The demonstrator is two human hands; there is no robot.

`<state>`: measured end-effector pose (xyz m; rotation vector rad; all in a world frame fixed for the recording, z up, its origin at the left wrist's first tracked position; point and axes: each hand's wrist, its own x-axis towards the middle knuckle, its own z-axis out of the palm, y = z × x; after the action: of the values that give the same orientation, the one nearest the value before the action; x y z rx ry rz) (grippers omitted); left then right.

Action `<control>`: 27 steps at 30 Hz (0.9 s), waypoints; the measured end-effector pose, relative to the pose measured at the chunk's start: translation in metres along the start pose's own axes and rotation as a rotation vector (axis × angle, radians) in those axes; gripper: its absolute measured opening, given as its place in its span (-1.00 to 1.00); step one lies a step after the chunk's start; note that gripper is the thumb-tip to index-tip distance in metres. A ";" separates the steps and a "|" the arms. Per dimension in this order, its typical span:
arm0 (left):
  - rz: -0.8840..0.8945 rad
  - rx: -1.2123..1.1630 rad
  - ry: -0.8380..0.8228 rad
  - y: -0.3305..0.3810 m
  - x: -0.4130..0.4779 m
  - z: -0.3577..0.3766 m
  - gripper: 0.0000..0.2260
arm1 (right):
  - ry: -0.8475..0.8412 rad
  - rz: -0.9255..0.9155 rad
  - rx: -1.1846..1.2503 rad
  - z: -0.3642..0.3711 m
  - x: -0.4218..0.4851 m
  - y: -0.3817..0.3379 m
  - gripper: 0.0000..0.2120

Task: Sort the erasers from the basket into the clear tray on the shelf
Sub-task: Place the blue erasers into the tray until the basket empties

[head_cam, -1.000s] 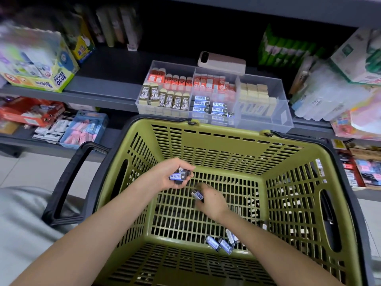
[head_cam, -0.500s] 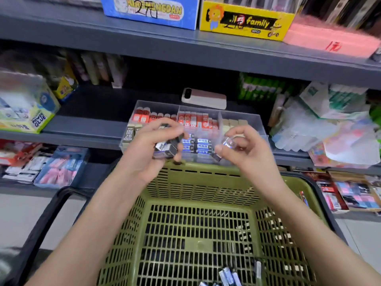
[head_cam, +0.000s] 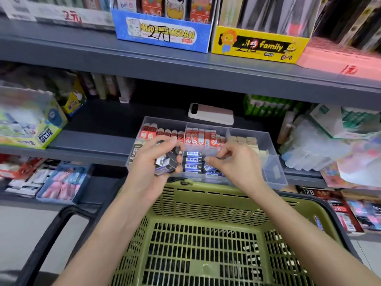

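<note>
My left hand (head_cam: pixel 152 162) grips a bunch of blue-and-black sleeved erasers (head_cam: pixel 166 165) over the front left of the clear tray (head_cam: pixel 274 166) on the middle shelf. My right hand (head_cam: pixel 233 162) hovers over the tray's middle compartment, its fingers curled down onto the stacked blue erasers (head_cam: pixel 193 161); an eraser seems pinched under the fingertips, mostly hidden. The tray also holds red-sleeved erasers (head_cam: pixel 198 137) at the back and beige ones (head_cam: pixel 247 141) on the right. The green basket (head_cam: pixel 206 203) sits below both arms.
A white phone (head_cam: pixel 210 114) lies behind the tray. A glue box (head_cam: pixel 31 124) stands on the shelf at left, wrapped stationery packs (head_cam: pixel 329 141) at right. Blue and yellow display boxes sit on the shelf above. The basket's black handle (head_cam: pixel 51 234) hangs to the left.
Both hands rose out of the basket with erasers and reached forward over the tray. My right hand has lowered onto the blue stack. The view tilted up toward the shelves.
</note>
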<state>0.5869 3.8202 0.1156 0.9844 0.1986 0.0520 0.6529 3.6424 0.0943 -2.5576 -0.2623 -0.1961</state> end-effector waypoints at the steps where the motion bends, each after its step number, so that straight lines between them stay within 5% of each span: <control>1: -0.012 0.000 0.007 -0.001 0.000 0.000 -0.90 | 0.019 -0.040 -0.068 -0.001 0.001 0.001 -0.68; 11: -0.037 -0.005 0.005 -0.005 0.000 0.000 -0.81 | -0.041 -0.277 -0.409 -0.006 0.003 0.003 -0.69; 14: -0.023 0.031 -0.009 -0.008 0.000 0.001 -0.78 | 0.079 -0.308 -0.112 -0.012 -0.009 -0.014 -0.73; 17: -0.004 0.062 -0.001 -0.011 0.000 0.001 -0.72 | -0.045 -0.271 0.265 -0.018 -0.022 -0.037 -0.76; 24: 0.038 0.148 0.005 -0.023 -0.009 0.006 -0.63 | -0.187 -0.200 0.243 -0.018 -0.030 -0.061 -0.84; 27: 0.056 0.175 0.018 -0.026 -0.010 0.008 -0.68 | -0.291 -0.082 0.420 -0.020 -0.031 -0.062 -0.89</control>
<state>0.5772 3.7981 0.0999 1.1647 0.1942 0.0957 0.6076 3.6783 0.1367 -2.1518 -0.4661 0.1867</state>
